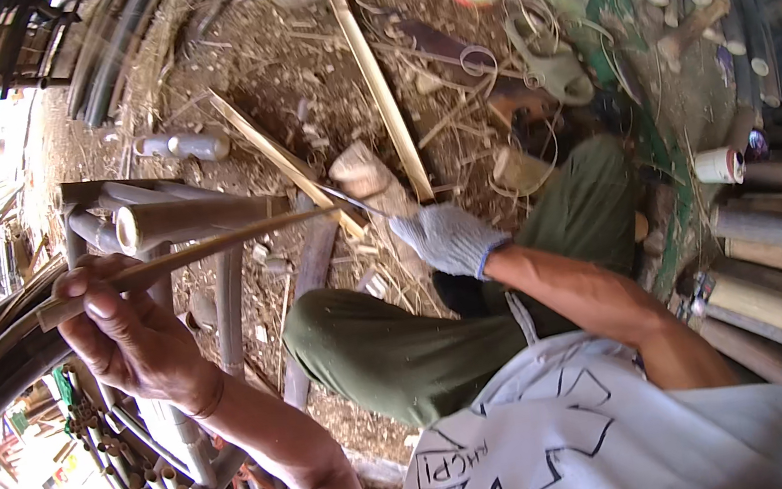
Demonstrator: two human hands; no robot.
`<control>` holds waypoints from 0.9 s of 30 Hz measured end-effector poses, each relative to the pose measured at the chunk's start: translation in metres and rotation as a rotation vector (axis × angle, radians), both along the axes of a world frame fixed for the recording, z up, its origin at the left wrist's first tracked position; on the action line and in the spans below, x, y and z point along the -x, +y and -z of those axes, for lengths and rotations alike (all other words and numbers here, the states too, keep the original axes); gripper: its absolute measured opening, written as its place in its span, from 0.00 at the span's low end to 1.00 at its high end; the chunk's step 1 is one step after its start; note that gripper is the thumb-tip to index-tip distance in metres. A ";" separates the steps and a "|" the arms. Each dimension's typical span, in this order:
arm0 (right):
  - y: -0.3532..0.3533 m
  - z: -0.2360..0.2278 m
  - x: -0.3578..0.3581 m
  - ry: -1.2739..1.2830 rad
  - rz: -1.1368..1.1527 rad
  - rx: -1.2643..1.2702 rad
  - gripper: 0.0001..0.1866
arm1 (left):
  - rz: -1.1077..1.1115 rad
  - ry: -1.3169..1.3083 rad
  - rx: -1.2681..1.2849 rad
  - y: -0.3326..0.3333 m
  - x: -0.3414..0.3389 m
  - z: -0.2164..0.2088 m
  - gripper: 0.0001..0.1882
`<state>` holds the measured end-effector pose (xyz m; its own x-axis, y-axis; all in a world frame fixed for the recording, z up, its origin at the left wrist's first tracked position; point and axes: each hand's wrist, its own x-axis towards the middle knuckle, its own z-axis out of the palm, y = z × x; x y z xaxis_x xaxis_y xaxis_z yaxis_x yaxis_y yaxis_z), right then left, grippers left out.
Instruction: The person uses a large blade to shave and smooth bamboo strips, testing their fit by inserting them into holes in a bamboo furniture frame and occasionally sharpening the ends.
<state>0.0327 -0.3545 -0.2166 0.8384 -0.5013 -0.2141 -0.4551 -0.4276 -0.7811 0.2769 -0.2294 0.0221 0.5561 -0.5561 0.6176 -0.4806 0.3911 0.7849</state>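
Messy dirt [285, 73] surrounds the block [368, 169], left hand [139, 348] pinches a strip [200, 255] left of it, right hand [456, 240] grips a knife [344, 197] over it, and a twisting strip could make the knife slip.

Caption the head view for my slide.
Bare left hand pinching a bamboo strip, gloved right hand holding a thin blade, above chip-strewn ground.

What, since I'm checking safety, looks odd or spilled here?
Oddly mismatched: only the right hand wears a knitted glove; the left hand, holding a bamboo strip, is bare. Pale chips also litter the dirt floor.
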 end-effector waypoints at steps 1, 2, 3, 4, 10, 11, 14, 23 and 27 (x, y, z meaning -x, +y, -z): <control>-0.009 0.003 -0.004 -0.040 0.020 0.031 0.38 | -0.116 -0.050 0.025 -0.005 0.000 0.005 0.13; 0.002 0.005 0.001 0.026 -0.037 0.008 0.37 | -0.142 -0.012 0.017 0.000 0.001 0.005 0.13; 0.005 -0.001 0.004 -0.020 0.011 -0.009 0.37 | -0.174 0.020 0.040 0.000 0.000 0.007 0.13; 0.010 -0.010 0.005 -0.078 0.035 -0.028 0.36 | -0.129 0.034 0.074 0.008 0.001 0.002 0.13; -0.008 0.017 -0.004 0.022 -0.178 0.060 0.22 | 0.020 0.096 0.082 0.010 -0.006 0.000 0.12; -0.015 0.051 -0.001 0.177 -0.223 0.129 0.22 | 0.042 0.094 0.098 0.006 -0.006 -0.002 0.12; -0.053 0.078 0.008 0.290 -0.251 0.029 0.28 | -0.131 0.069 0.116 0.007 -0.013 0.003 0.12; -0.035 0.054 0.027 0.483 -0.034 -0.248 0.39 | 0.033 0.396 0.167 -0.007 -0.007 0.014 0.16; -0.030 0.022 0.037 0.044 -0.031 -0.059 0.27 | -0.002 0.169 0.360 -0.002 0.044 0.029 0.27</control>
